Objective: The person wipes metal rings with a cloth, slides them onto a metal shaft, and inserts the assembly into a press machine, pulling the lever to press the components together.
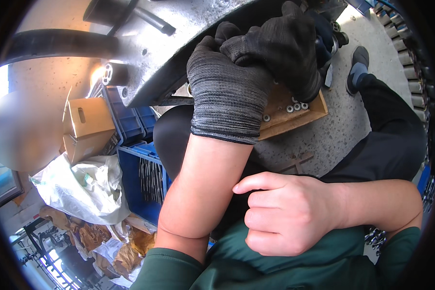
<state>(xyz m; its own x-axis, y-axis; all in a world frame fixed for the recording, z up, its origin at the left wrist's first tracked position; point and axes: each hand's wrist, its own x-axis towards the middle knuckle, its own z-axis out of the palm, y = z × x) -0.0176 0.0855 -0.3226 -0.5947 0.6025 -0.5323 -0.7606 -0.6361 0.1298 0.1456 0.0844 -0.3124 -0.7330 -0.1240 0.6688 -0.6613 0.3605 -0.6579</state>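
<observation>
My left hand (229,92) is in a grey-striped knit glove with dark fingers, raised beside the metal bench edge. Its fingers are closed on a second, black glove (287,48), which appears to have no hand inside. Part of that grip is hidden behind the black fabric. My right hand (290,212) is bare and in front of my body. Its fingers are curled, with the index finger straighter and its tip at my left forearm. No object shows in the right hand.
Below the gloves, a wooden tray (295,124) holds several small metal rings (297,106). The metal bench (154,41) is at upper left. A blue crate (140,203) of dark rods, a cardboard box (89,118) and a white plastic bag (84,186) are at left. Metal rollers (411,72) line the right.
</observation>
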